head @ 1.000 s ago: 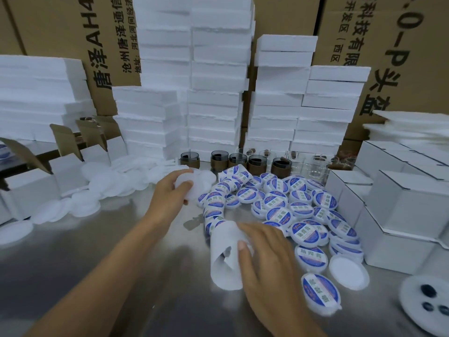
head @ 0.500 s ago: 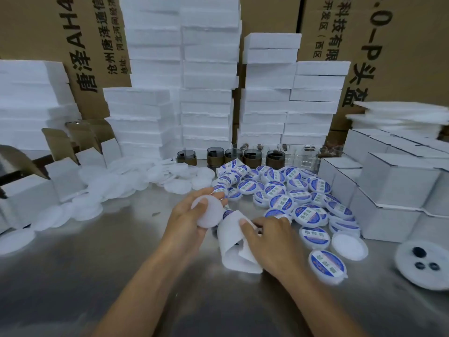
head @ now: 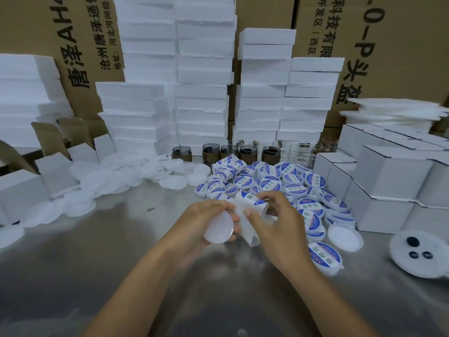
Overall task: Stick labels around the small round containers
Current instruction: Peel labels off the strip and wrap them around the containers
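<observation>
My left hand (head: 198, 223) grips a plain white round container (head: 218, 228) just above the steel table (head: 97, 276), near its middle. My right hand (head: 277, 227) holds a curled white strip of label backing (head: 245, 215), with a blue and white label (head: 252, 199) at its top under my fingertips. The strip touches the container's right edge. A pile of labelled round containers (head: 269, 183) lies behind and to the right of my hands. Unlabelled white containers (head: 109, 183) spread over the table to the left.
Stacks of white foam blocks (head: 204, 93) and brown cartons (head: 388, 45) line the back. Dark jars (head: 247, 154) and clear glasses (head: 298, 152) stand in a row in front of the foam. White boxes (head: 388, 181) sit at the right, open boxes (head: 21, 186) at the left. A white disc with black dots (head: 418, 254) lies near the right edge.
My left hand picked a plain container from the left pile and brought it to the middle. My right hand lifted the label strip up against it.
</observation>
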The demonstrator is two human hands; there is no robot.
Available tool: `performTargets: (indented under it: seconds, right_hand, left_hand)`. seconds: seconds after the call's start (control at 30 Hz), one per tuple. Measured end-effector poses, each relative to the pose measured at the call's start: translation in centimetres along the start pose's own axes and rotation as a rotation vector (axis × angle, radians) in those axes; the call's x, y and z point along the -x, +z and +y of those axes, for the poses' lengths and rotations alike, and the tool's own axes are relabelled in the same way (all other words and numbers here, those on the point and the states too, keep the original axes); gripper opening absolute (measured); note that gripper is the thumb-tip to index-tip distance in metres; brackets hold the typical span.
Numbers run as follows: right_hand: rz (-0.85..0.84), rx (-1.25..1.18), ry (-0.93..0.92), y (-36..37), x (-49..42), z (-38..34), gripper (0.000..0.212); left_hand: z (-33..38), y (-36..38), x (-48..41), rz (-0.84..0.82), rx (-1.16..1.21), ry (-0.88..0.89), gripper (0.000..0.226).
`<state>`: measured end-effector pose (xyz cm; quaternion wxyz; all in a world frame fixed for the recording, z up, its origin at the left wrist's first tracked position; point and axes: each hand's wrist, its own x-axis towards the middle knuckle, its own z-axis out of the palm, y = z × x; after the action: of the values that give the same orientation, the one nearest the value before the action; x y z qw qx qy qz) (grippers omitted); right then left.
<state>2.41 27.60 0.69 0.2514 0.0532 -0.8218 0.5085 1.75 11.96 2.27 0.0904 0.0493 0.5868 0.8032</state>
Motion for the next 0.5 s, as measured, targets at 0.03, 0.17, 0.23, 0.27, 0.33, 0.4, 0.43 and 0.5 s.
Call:
performTargets:
  seconds: [0.03,0.17,0.23,0.27,0.33,0.4,0.43,0.5]
  right_hand:
    - [0.001,0.027,-0.040,-0.1,0.1,0.1,0.027]
    - [-0.032,0.099,-0.207,0.0,0.4,-0.1,0.033]
    - [-0.064,0.103,-0.283,0.1,0.6,-0.1,0.036]
    - [-0.085,0.115,-0.315,0.1,0.7,-0.2,0.037]
    - [-0.130,0.129,-0.336,0.2,0.9,-0.3,0.042]
    - [-0.159,0.107,-0.310,0.2,1.0,-0.3,0.046]
    - [-0.162,0.091,-0.294,0.2,1.1,-0.3,0.045]
    - [-0.145,0.052,-0.262,0.3,1.1,-0.4,0.037]
  left_hand:
    - [-0.1,0.2,0.0,-0.003,-0.025,-0.012,0.024]
    - [-0.5,0.5,-0.2,-0.012,-0.034,0.012,0.036]
    - [-0.6,0.6,-0.3,0.004,-0.054,0.040,0.043]
    - [-0.8,0.5,-0.3,0.025,-0.062,0.046,0.048]
    - [-1.2,0.5,-0.4,0.068,-0.079,0.046,0.047]
    - [-1.4,0.3,-0.5,0.076,-0.094,0.038,0.038]
    - [-1.5,0.2,-0.5,0.064,-0.098,0.031,0.033]
    - [-1.5,0.0,-0.5,0.033,-0.102,0.021,0.025]
